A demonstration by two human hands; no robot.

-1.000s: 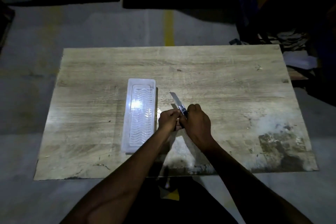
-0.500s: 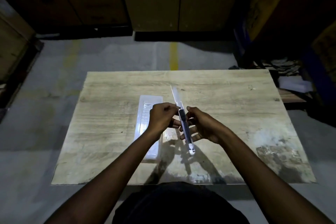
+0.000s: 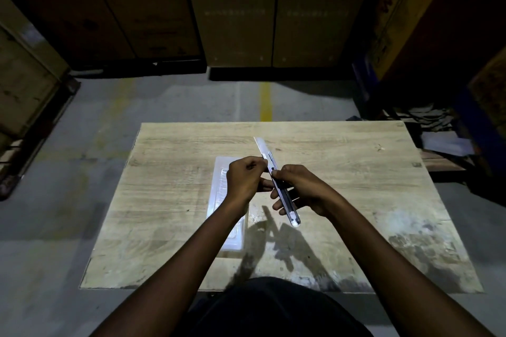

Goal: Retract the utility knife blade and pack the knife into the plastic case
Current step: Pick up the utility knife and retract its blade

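Observation:
I hold a slim utility knife in the air above the wooden table. Its blade sticks out, pointing away from me. My right hand grips the knife's handle from the right, thumb near the black slider. My left hand pinches the knife at the front of the handle from the left. The clear plastic case lies lengthwise on the table below my left hand and forearm, which hide much of it.
Large cardboard boxes stand on the floor beyond the table. A wooden crate is at the left. Papers and clutter lie off the table's far right corner. Worn, stained patches mark the table's right front area.
Both hands lifted the knife off the table to a raised position, showing its whole handle. The camera view tilted up. The blade still sticks out.

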